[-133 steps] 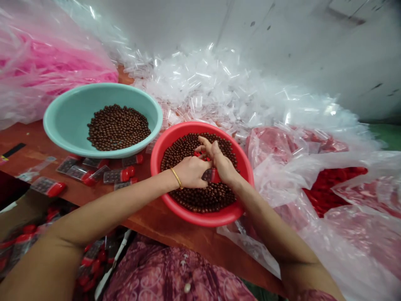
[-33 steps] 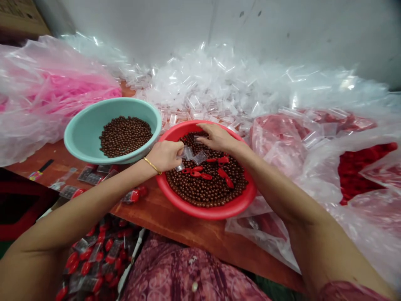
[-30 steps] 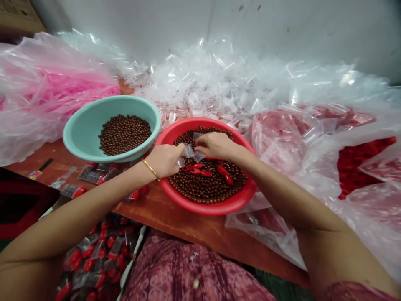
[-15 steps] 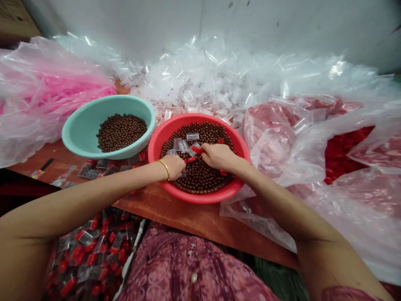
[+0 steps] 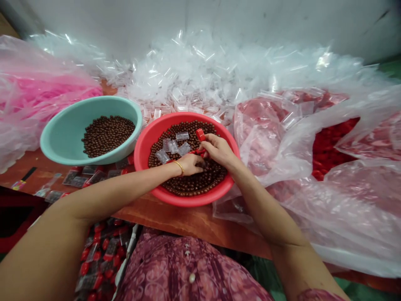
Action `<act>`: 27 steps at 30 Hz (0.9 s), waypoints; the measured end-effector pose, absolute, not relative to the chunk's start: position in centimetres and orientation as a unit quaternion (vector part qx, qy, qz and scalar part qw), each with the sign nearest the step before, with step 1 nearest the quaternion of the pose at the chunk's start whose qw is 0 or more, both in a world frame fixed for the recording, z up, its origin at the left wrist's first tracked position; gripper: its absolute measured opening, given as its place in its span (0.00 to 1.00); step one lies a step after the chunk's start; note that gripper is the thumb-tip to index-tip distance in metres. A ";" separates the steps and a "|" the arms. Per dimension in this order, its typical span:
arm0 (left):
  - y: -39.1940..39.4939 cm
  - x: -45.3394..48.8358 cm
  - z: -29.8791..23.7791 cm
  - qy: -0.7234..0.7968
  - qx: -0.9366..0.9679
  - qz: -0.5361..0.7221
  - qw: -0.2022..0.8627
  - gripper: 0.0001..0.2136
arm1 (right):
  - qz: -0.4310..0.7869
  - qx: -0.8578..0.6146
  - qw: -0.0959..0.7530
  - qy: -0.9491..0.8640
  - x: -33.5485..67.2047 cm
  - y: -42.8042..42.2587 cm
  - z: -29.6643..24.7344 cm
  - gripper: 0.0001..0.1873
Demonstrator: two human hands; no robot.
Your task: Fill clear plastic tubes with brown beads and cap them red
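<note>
A red basin (image 5: 184, 201) holds many round brown beads (image 5: 200, 180), and both hands are over it. My right hand (image 5: 219, 150) pinches a small red plastic cap (image 5: 200, 134) between thumb and fingers. Beside it, low against the beads, my left hand (image 5: 189, 164) has its fingers curled; a gold bangle (image 5: 179, 167) is on that wrist. Another red piece (image 5: 197, 152) shows where the hands meet, and what the left fingers hold is hidden. Several clear plastic cases (image 5: 173, 146) lie on the beads left of the hands.
A turquoise basin (image 5: 62, 125) with more beads stands on the left. Clear cases (image 5: 175, 79) are heaped behind. Plastic bags of red parts (image 5: 328, 146) lie on the right, pink parts (image 5: 46, 90) on the left. Below is a box of filled red-capped cases (image 5: 103, 255).
My left hand has moved right, closer to my right hand and down to the beads. The red cap in my right hand is now raised upright. The view has shifted slightly right.
</note>
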State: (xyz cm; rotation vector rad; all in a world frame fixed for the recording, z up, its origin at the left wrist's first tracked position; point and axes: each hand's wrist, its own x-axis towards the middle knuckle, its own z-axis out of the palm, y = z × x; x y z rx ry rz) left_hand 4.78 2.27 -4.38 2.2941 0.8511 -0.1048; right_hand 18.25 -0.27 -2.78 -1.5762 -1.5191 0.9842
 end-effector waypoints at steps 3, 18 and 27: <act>3.1 3.6 -3.7 0.329 0.774 0.044 0.539 0.09 | 0.393 -0.618 0.396 -0.554 18.3 -0.3 -2.3 0.07; 1.3 -0.5 -2.5 0.266 0.563 0.288 0.727 0.18 | 0.337 -0.524 0.513 -0.590 17.7 -1.6 -2.4 0.18; 0.6 -0.7 -2.2 0.305 0.629 0.278 0.659 0.15 | 0.104 -0.514 0.375 -0.765 16.5 -4.3 -1.8 0.21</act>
